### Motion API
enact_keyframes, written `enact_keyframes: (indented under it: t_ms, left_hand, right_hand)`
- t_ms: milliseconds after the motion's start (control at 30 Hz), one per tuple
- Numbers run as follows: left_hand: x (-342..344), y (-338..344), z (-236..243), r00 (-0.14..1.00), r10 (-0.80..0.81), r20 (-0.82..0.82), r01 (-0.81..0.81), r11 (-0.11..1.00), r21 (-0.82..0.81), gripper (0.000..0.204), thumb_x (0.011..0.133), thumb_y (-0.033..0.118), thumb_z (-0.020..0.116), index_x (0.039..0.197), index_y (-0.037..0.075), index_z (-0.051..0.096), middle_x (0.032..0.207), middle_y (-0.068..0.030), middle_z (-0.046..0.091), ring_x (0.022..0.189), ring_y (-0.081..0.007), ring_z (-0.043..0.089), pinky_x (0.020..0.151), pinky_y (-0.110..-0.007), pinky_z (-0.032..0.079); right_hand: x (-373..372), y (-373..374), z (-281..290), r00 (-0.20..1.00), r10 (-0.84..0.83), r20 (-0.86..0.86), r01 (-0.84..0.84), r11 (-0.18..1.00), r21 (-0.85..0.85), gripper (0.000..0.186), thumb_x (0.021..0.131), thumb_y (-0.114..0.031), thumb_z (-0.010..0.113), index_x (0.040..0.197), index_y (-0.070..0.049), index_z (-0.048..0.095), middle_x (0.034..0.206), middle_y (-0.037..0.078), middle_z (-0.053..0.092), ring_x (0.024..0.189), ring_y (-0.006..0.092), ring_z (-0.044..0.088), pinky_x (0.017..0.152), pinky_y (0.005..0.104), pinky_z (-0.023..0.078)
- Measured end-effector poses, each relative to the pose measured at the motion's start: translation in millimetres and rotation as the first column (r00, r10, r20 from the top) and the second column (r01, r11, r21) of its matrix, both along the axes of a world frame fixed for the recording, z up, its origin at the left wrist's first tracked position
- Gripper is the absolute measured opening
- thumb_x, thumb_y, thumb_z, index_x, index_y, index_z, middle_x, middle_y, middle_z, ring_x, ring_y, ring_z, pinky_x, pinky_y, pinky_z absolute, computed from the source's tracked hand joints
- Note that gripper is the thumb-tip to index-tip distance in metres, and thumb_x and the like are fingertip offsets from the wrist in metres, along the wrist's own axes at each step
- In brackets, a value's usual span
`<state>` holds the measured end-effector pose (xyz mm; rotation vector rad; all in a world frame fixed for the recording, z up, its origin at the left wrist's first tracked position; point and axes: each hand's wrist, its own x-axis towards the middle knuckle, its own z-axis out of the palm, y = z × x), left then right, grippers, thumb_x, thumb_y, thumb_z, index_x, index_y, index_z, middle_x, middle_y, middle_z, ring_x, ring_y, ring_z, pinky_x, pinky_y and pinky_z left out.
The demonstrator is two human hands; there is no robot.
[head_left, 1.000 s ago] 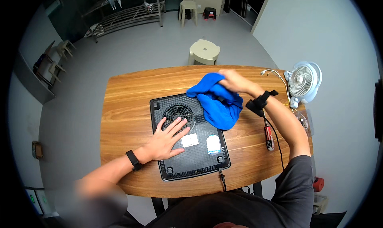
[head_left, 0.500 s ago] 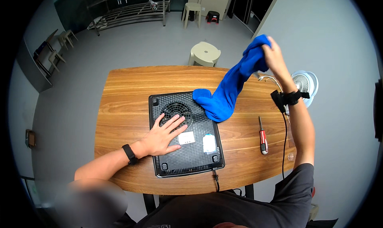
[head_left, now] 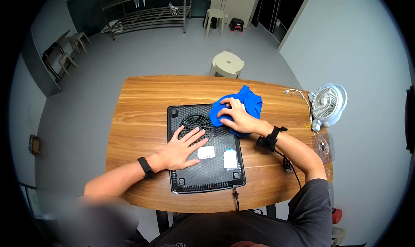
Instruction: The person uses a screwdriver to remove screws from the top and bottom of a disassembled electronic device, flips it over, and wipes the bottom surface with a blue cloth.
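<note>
A black laptop cooling pad (head_left: 218, 173) lies on the wooden table, its underside with corner feet, labels and a round fan grille facing up. My left hand (head_left: 179, 151) rests flat on it, fingers spread over the grille's lower edge and part of a white label. Bunched at the pad's far right corner is a blue cloth (head_left: 252, 104), partly on the pad and partly on the table. My right hand (head_left: 237, 117) presses down on the cloth with curled fingers gripping it. Beneath my right forearm, a screwdriver (head_left: 287, 165) is mostly hidden.
A white fan (head_left: 325, 103) stands at the table's right edge, a white cable (head_left: 296, 91) beside it. Nearer sits a clear plastic tray (head_left: 324, 147). A black cable (head_left: 236, 197) runs off the pad's near edge. Beyond the table is a beige stool (head_left: 228, 64).
My right hand has come down and left from above the far right of the table, bringing the raised cloth into a bunch on the pad's corner. My left hand keeps its place.
</note>
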<state>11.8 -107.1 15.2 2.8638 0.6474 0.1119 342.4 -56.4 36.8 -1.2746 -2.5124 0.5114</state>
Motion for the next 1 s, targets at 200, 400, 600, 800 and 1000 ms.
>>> enact_keyframes:
  t_ms: [200,400,600,800,1000]
  left_hand:
    - [0,-2,2,1.000,0.012,-0.013,-0.012,1.000,-0.009,0.077,0.102,0.056,0.053,0.164,0.014,0.033,0.172,-0.0148,0.025,0.161,-0.0320,0.019,0.126,-0.065,0.011]
    - [0,1,1,1.000,0.004,-0.019,-0.004,1.000,-0.002,0.078,0.102,0.055,0.054,0.164,0.014,0.033,0.172,-0.0154,0.025,0.161,-0.0322,0.019,0.125,-0.065,0.012]
    - [2,2,4,1.000,0.007,-0.019,-0.007,1.000,-0.002,0.078,0.101,0.054,0.058,0.164,0.014,0.034,0.172,-0.0152,0.025,0.161,-0.0321,0.020,0.125,-0.066,0.012]
    - [3,1,3,1.000,0.009,0.003,-0.009,1.000,-0.027,0.079,0.099,0.053,0.060,0.164,0.014,0.034,0.172,-0.0150,0.027,0.160,-0.0322,0.021,0.125,-0.066,0.013]
    - [2,0,8,0.999,0.016,-0.032,-0.016,1.000,-0.024,0.079,0.099,0.053,0.061,0.163,0.014,0.035,0.171,-0.0149,0.027,0.160,-0.0321,0.021,0.125,-0.066,0.013]
  right_hand:
    - [6,11,-29,0.992,-0.108,-0.059,0.111,0.992,0.056,0.044,0.101,-0.033,0.067,0.140,-0.016,0.058,0.153,0.024,0.044,0.141,0.0458,0.044,0.114,0.0517,0.042]
    - [18,16,-16,0.969,-0.032,-0.244,-0.023,0.975,-0.219,0.028,0.103,-0.027,0.066,0.095,-0.001,0.064,0.153,0.026,0.042,0.138,0.0422,0.047,0.114,0.0484,0.039]
    - [29,27,-41,0.973,-0.009,-0.230,-0.028,0.987,-0.160,0.050,0.099,-0.028,0.071,0.132,-0.001,0.046,0.150,0.024,0.041,0.140,0.0410,0.044,0.115,0.0490,0.037]
    - [8,31,-38,0.983,-0.184,0.013,0.184,0.972,-0.149,0.067,0.100,-0.033,0.070,0.155,-0.010,0.040,0.146,0.027,0.043,0.138,0.0451,0.043,0.117,0.0524,0.037]
    - [-13,29,-48,0.950,-0.306,0.062,0.304,0.952,0.045,0.040,0.103,-0.030,0.064,0.133,-0.006,0.053,0.129,0.025,0.048,0.114,0.0453,0.049,0.090,0.0569,0.050]
